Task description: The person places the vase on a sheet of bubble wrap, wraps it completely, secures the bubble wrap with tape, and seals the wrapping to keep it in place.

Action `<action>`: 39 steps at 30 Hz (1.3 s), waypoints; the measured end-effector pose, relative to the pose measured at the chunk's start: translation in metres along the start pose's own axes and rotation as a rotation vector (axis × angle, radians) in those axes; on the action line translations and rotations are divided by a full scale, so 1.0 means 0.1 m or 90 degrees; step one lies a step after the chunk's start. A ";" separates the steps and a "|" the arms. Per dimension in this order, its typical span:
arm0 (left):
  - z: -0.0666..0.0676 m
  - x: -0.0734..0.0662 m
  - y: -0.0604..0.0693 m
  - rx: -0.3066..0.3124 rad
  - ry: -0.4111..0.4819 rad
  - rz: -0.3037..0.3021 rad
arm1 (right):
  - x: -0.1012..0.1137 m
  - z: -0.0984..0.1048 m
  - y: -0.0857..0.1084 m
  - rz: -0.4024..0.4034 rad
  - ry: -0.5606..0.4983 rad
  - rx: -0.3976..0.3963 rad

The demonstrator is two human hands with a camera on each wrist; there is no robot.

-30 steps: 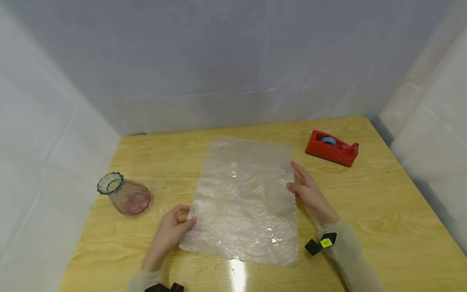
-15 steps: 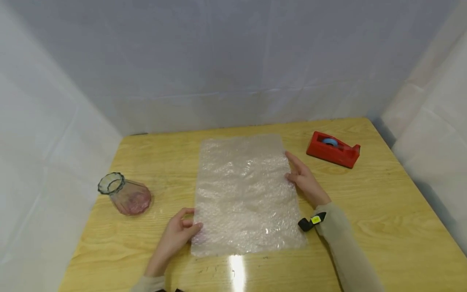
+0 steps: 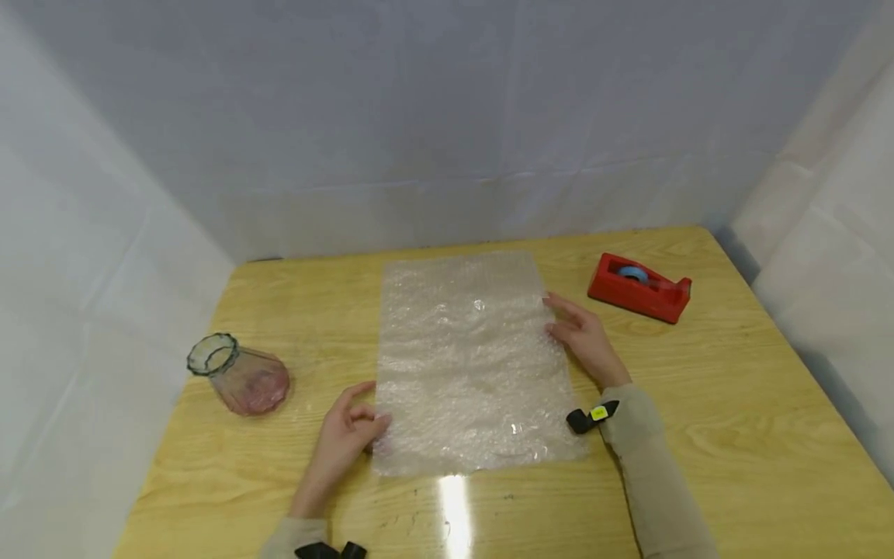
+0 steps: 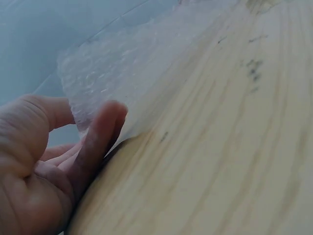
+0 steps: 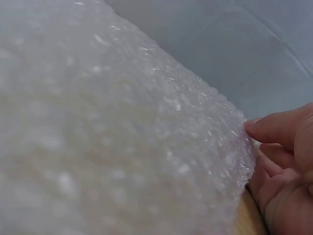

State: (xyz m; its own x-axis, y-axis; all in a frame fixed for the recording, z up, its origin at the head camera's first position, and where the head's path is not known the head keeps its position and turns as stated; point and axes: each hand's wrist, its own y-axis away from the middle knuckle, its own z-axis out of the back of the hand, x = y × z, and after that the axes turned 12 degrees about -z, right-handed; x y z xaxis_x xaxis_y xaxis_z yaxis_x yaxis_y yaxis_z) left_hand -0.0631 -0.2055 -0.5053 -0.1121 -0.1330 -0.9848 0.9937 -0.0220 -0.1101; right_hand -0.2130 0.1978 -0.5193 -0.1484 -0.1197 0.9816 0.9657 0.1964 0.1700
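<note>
A clear sheet of bubble wrap (image 3: 468,365) lies in the middle of the wooden table in the head view. My left hand (image 3: 342,431) pinches its left edge near the front corner, thumb on top and some fingertips hidden beneath. In the left wrist view that corner of the bubble wrap (image 4: 107,73) is raised off the wood. Farther back, my right hand (image 3: 587,338) holds the right edge between thumb and fingers. The right wrist view has the bubble wrap (image 5: 122,127) filling most of the picture, with the right thumb at its edge.
To the left, a ribbed glass vase (image 3: 247,376), bluish at the rim and pink at the base, stands on the table (image 3: 726,435). A red tape dispenser (image 3: 639,287) with a blue-cored roll sits at the back right. White cloth (image 3: 447,116) hangs behind and at both sides.
The bubble wrap has shifted slightly back and straightened on the table. My right hand has moved back and a little left with it; my left hand has moved slightly to the right.
</note>
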 end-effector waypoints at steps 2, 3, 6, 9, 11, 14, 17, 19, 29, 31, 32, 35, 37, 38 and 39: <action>-0.03 0.01 -0.02 -0.017 -0.018 -0.048 | 0.00 -0.01 0.02 0.029 0.020 -0.029; -0.05 0.02 -0.02 -0.025 -0.036 -0.078 | 0.03 -0.02 0.04 0.042 0.033 -0.042; -0.11 -0.10 -0.02 -0.055 -0.115 -0.173 | 0.15 -0.06 0.12 0.077 0.064 -0.078; -0.15 -0.20 -0.02 -0.084 -0.205 -0.295 | 0.26 -0.09 0.21 0.083 0.082 -0.102; -0.17 -0.24 -0.03 -0.118 -0.246 -0.374 | 0.27 -0.08 0.22 0.082 0.079 -0.111; -0.16 -0.23 -0.07 -0.203 -0.295 -0.495 | 0.29 -0.09 0.23 0.077 0.070 -0.120; -0.14 -0.25 -0.13 -0.351 -0.327 -0.601 | 0.29 -0.10 0.23 0.067 0.051 -0.124; -0.10 -0.25 -0.17 -0.467 -0.348 -0.647 | 0.29 -0.10 0.23 0.059 0.045 -0.126; 0.28 -0.37 -0.26 -0.682 -0.262 -0.589 | 0.25 -0.13 0.20 0.064 -0.009 -0.119; 0.36 -0.44 -0.28 -0.699 -0.273 -0.552 | 0.25 -0.14 0.21 0.072 -0.003 -0.124; 0.40 -0.46 -0.29 -0.709 -0.292 -0.525 | 0.25 -0.14 0.21 0.078 0.002 -0.129; 0.54 -0.50 -0.31 -0.707 -0.314 -0.425 | 0.25 -0.14 0.21 0.104 0.002 -0.144; 0.65 -0.46 -0.33 -0.680 -0.316 -0.343 | 0.25 -0.15 0.21 0.121 -0.006 -0.154; 0.71 -0.44 -0.33 -0.662 -0.305 -0.304 | 0.25 -0.15 0.21 0.126 -0.022 -0.155; 0.76 -0.41 -0.34 -0.640 -0.285 -0.268 | 0.25 -0.16 0.21 0.131 -0.035 -0.157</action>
State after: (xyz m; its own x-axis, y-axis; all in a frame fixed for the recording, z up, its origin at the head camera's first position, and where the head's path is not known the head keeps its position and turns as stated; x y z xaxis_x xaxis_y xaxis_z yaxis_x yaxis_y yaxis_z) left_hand -0.0926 -0.2751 -0.4511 -0.2265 -0.6421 -0.7324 0.4143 0.6171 -0.6690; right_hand -0.1933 0.1834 -0.4928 0.0499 -0.0484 0.9976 0.9982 -0.0312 -0.0515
